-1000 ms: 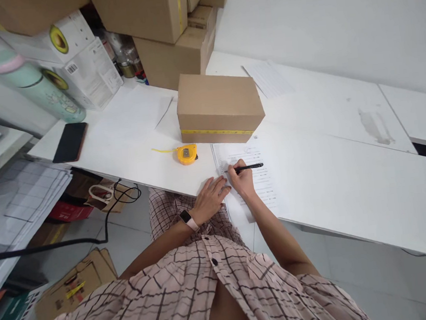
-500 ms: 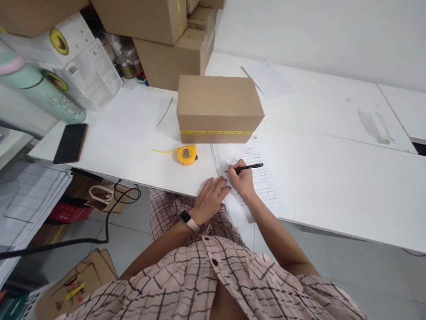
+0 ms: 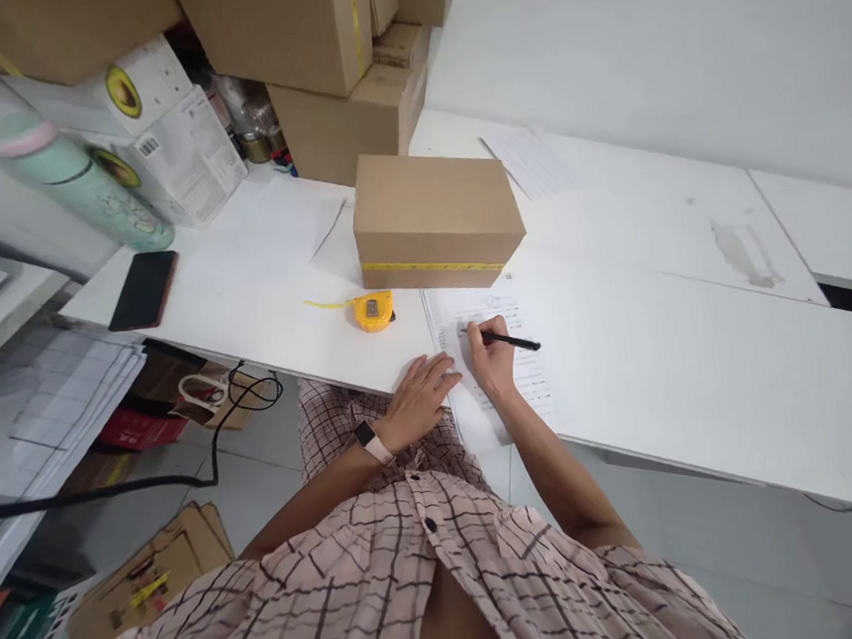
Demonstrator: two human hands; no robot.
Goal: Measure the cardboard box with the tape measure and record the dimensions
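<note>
My right hand (image 3: 493, 355) grips a black pen (image 3: 520, 341), its tip pointing left over a printed sheet of paper (image 3: 527, 390). The sheet lies near the front edge of the white table, its lower end past the edge. Flat on the table edge and the sheet's left margin rests my left hand (image 3: 422, 397), fingers stretched out and holding nothing. Beyond the sheet stands a closed brown cardboard box (image 3: 435, 218) with a yellow strip along its front. Left of the sheet is a yellow tape measure (image 3: 374, 310) with a short length of tape out.
A dark phone (image 3: 143, 290) and a mint-green bottle (image 3: 86, 191) are at the left end. White boxes with avocado pictures (image 3: 183, 147) and stacked cartons (image 3: 339, 127) fill the back left. More papers (image 3: 528, 164) lie behind the box. A black cable (image 3: 213, 451) hangs at lower left.
My right hand has shifted slightly right with the pen, whose rear end now tilts lower toward me. My left hand stays in place.
</note>
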